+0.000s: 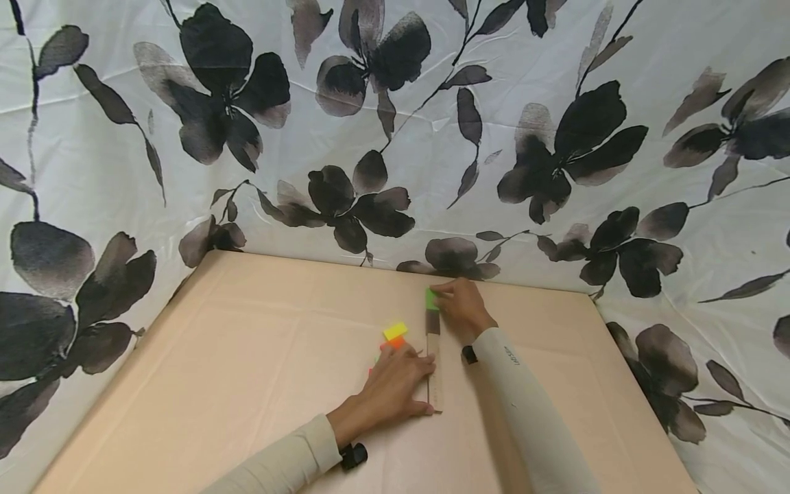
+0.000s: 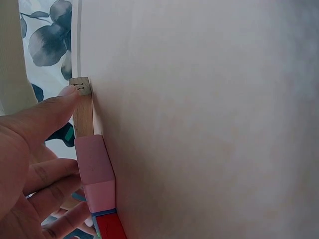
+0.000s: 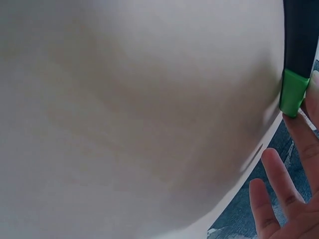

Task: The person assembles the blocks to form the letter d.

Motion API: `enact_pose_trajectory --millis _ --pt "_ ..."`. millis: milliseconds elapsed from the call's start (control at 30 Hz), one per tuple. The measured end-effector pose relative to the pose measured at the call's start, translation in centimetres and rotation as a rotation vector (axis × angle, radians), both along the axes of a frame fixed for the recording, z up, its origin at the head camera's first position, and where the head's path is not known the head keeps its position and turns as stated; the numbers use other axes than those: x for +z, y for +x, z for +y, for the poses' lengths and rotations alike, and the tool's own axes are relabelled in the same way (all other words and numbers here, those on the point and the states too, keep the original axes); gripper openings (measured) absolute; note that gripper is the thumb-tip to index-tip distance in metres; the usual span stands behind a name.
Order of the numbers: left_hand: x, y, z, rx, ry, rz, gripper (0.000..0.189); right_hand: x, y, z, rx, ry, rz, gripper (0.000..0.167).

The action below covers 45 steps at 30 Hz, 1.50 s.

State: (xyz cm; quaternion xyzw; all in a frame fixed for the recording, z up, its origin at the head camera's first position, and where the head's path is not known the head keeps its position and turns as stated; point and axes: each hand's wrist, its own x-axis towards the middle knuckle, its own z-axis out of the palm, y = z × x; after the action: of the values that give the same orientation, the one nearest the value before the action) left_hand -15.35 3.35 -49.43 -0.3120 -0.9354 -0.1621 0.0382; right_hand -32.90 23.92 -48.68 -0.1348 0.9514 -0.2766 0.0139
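Observation:
A wooden ruler [image 1: 435,384] lies upright in the head view, with printed digits at its near end in the left wrist view. My left hand [image 1: 398,381] rests against its left side, thumb [image 2: 67,94] touching the numbered end and fingers loosely bent. In line with the ruler at its far end is a black stick-like object with a green end [image 3: 294,92], its exact kind unclear. My right hand [image 1: 463,307] pinches that green end between thumb and index finger, the other fingers spread. Beside the left hand, a pink block [image 2: 94,164] and a red block [image 2: 111,226] partly show.
A yellow block [image 1: 395,331] and an orange piece [image 1: 393,342] peek out beyond the left hand, which hides others in the group. The pale tabletop [image 1: 278,363] ends at a back edge just beyond the right hand. Floral fabric [image 1: 345,137] hangs behind it.

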Motion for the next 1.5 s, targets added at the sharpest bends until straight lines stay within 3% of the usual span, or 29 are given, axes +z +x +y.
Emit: enact_pose_trajectory --millis 567,933,1500 --pt "-0.1 0.1 0.0 -0.003 0.008 0.004 0.067 -0.3 0.1 -0.4 -0.032 0.003 0.038 0.036" --pt "-0.2 0.3 -0.1 -0.003 0.017 -0.001 0.067 -0.6 0.2 -0.5 -0.092 -0.024 -0.002 0.035" --pt "-0.3 0.3 -0.1 -0.002 0.017 -0.008 0.068 -0.5 0.3 -1.2 -0.122 -0.004 0.014 0.032"
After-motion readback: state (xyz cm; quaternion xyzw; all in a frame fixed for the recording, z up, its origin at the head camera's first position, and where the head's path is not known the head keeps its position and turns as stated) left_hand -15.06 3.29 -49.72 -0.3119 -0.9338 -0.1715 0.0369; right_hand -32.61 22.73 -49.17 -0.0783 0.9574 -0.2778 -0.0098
